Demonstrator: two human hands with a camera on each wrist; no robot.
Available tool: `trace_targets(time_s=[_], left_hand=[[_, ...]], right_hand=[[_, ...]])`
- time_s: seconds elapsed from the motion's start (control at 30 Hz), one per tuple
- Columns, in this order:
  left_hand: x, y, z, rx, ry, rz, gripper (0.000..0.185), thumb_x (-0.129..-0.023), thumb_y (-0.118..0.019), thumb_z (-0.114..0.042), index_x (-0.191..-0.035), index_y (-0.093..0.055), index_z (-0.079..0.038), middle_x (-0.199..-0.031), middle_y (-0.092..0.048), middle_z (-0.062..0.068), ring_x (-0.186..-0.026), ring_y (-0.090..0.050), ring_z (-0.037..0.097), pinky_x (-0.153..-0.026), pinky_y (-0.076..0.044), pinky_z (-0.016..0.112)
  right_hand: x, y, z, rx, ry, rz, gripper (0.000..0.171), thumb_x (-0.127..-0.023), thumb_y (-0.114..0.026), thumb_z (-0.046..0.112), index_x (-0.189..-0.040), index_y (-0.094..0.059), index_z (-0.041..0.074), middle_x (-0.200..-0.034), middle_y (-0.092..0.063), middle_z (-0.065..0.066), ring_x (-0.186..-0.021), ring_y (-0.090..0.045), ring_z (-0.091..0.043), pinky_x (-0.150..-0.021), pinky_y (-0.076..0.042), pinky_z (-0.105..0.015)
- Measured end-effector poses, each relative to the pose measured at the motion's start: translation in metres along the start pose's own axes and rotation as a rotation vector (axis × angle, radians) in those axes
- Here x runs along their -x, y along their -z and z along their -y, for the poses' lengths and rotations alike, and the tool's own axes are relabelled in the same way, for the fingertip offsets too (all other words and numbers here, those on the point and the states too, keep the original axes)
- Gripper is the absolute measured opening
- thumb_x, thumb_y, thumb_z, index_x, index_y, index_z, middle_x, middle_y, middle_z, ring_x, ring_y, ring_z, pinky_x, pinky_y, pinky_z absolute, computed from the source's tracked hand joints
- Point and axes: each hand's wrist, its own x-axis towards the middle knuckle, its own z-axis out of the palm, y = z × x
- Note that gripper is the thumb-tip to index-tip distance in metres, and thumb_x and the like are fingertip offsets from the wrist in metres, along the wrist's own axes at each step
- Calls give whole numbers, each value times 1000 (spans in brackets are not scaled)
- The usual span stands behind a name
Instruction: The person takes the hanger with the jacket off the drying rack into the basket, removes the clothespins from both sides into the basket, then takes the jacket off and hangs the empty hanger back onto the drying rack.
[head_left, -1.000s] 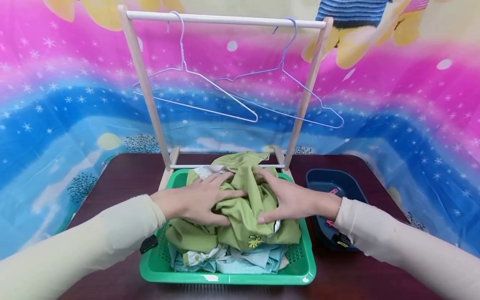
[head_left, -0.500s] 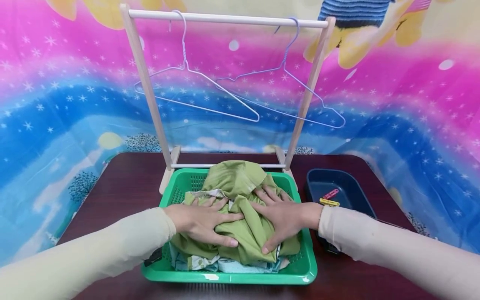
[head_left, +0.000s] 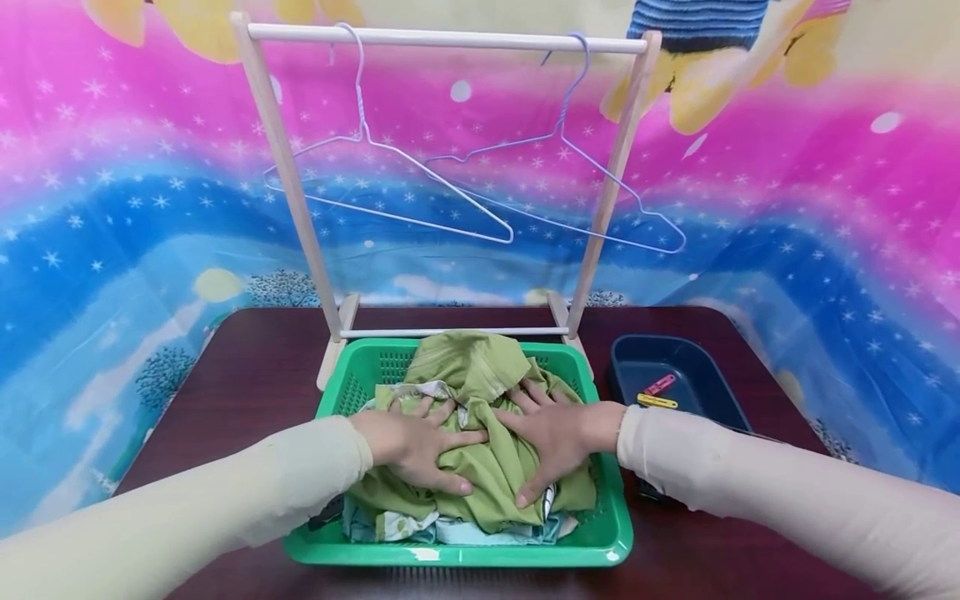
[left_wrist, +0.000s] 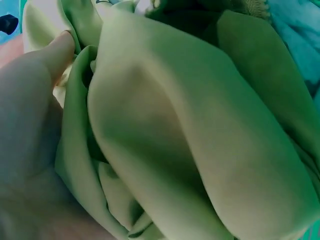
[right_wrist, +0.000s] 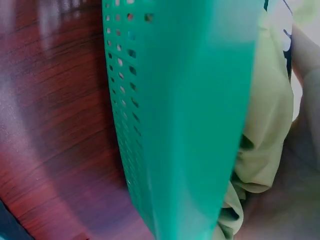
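Note:
A crumpled green garment [head_left: 468, 371] lies on top of a pile of light blue and patterned clothes in a green plastic basket [head_left: 457, 554]. My left hand [head_left: 420, 442] and right hand [head_left: 551, 437] press down on it side by side, fingers spread and fairly straight. In the left wrist view the left hand [left_wrist: 30, 125] lies against folds of the green garment [left_wrist: 200, 140]. The right wrist view shows the basket's perforated wall [right_wrist: 190, 100] with the green garment [right_wrist: 265, 130] behind it.
A wooden clothes rack [head_left: 442, 37] stands just behind the basket with two wire hangers [head_left: 390, 183] [head_left: 600, 200] on its bar. A dark blue tray [head_left: 697, 375] holding clothes pegs [head_left: 660, 392] sits to the right. The dark wooden table [head_left: 247, 367] lies to the left.
Both hands have slid a little toward me across the green garment and pushed it flatter into the basket. The pegs in the blue tray have come into sight.

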Motion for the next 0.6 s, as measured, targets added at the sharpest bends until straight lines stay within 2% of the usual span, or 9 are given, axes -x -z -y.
trace_targets(time_s=[0.07, 0.17, 0.23, 0.3, 0.37, 0.43, 0.5, 0.53, 0.6], left_hand=[[3, 1, 2, 2, -24, -40, 76, -89, -45, -81, -155, -16, -59, -173, -6, 3, -159, -9, 35, -123, -8, 68], [9, 3, 7, 6, -89, -162, 85, -87, -49, -81, -158, -16, -50, -170, -18, 8, -156, -21, 35, -122, -16, 66], [12, 4, 10, -12, -138, -287, 92, -85, -55, -80, -160, -19, -40, -162, -33, 12, -148, -37, 35, -118, -32, 62], [14, 4, 13, -51, -181, -440, 99, -82, -60, -79, -159, -23, -30, -148, -45, 14, -135, -49, 32, -107, -45, 57], [16, 5, 14, -93, -200, -588, 106, -78, -65, -80, -158, -25, -24, -142, -47, 15, -130, -51, 32, -102, -48, 55], [16, 6, 15, -122, -193, -701, 114, -73, -68, -81, -159, -23, -22, -148, -42, 19, -135, -46, 35, -103, -46, 59], [15, 8, 15, -108, -169, -728, 122, -70, -70, -82, -162, -16, -25, -161, -28, 22, -148, -31, 43, -108, -37, 71], [15, 9, 15, -81, -150, -702, 124, -69, -71, -82, -164, -10, -28, -166, -18, 22, -153, -22, 46, -109, -32, 75], [13, 10, 16, -9, -102, -596, 126, -70, -72, -81, -163, -2, -36, -171, 1, 18, -156, -3, 47, -111, -21, 81]], right_hand=[[3, 0, -3, -25, 33, -42, 118, -74, -70, 79, -164, -11, 30, -173, 0, -7, -159, 6, -36, -125, -10, -64], [9, 0, -8, -42, 83, -129, 119, -73, -69, 80, -164, -12, 29, -172, -2, -10, -159, 1, -36, -124, -8, -64], [12, -2, -9, -25, 111, -216, 121, -72, -70, 81, -164, -13, 26, -171, -6, -11, -159, -5, -36, -124, -8, -65], [15, -4, -9, 7, 135, -323, 125, -69, -72, 82, -164, -15, 23, -169, -12, -12, -157, -12, -35, -123, -10, -66], [17, -5, -9, 48, 164, -450, 130, -64, -75, 82, -163, -18, 20, -166, -18, -14, -154, -18, -36, -121, -14, -67], [17, -6, -8, 95, 182, -560, 136, -60, -77, 83, -163, -15, 20, -166, -17, -14, -154, -16, -37, -120, -14, -69], [16, -5, -7, 131, 198, -633, 141, -57, -78, 84, -164, -10, 21, -168, -11, -17, -156, -9, -39, -119, -13, -72], [15, -4, -6, 141, 202, -646, 143, -56, -78, 84, -164, -7, 23, -169, -6, -17, -157, -4, -40, -119, -11, -73], [12, -2, -6, 144, 202, -632, 144, -57, -78, 83, -165, -2, 26, -171, 6, -15, -158, 8, -40, -119, -7, -74]])
